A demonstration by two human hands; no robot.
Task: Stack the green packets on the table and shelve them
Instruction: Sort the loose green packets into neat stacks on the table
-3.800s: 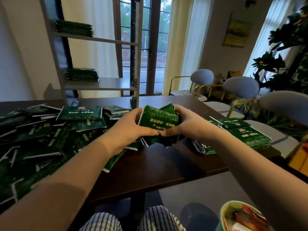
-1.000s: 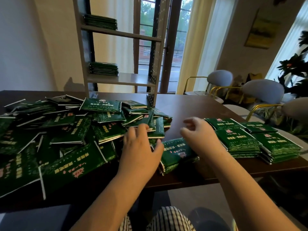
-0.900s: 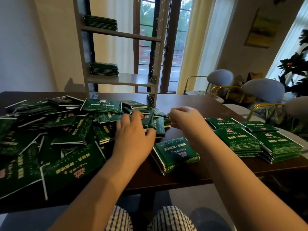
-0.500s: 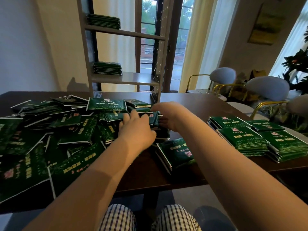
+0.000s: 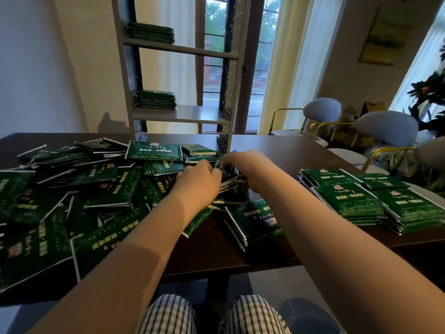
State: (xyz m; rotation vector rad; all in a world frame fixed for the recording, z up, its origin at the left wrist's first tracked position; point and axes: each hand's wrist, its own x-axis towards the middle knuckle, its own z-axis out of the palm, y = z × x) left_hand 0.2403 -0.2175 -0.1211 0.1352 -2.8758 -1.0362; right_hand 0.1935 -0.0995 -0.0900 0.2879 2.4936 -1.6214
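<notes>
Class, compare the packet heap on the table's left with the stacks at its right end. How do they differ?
The heap lies scattered at all angles; the stacks are neatly piled, edges roughly aligned. The left hand and right hand grip a bundle at the heap; the stacks sit untouched. Both are green packets.
</notes>
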